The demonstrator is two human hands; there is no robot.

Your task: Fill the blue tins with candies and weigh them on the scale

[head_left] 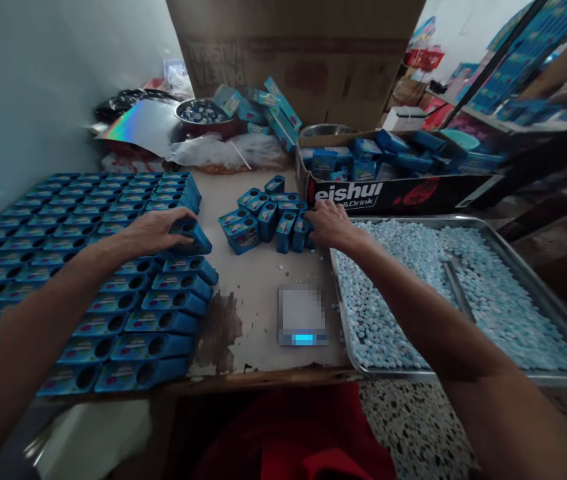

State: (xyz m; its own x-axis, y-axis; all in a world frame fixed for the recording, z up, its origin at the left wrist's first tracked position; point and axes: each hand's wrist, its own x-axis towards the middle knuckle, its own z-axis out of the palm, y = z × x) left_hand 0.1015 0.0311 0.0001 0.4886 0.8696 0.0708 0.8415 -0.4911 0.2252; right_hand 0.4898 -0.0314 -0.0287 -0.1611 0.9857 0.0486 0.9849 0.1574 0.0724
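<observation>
My left hand (176, 227) is closed on a small blue box (193, 237) with a round hole in its top, at the right edge of many matching boxes (83, 270) standing in rows. At the middle of the table is a loose cluster of the same boxes (266, 213), some turned at angles. My right hand (330, 223) reaches to the right end of that cluster, its fingers at a box (309, 233) largely hidden behind them. Whether those fingers grip the box is not clear. A small scale (303, 313) with a lit display lies in front.
A metal tray (493, 230) of pale blue and white pellets, with a metal scoop or bar (458, 290) in it, stands under my right forearm. Behind it is a black carton (398, 193) of blue boxes. A bowl (200, 117) and plastic bags (228, 152) stand at the back.
</observation>
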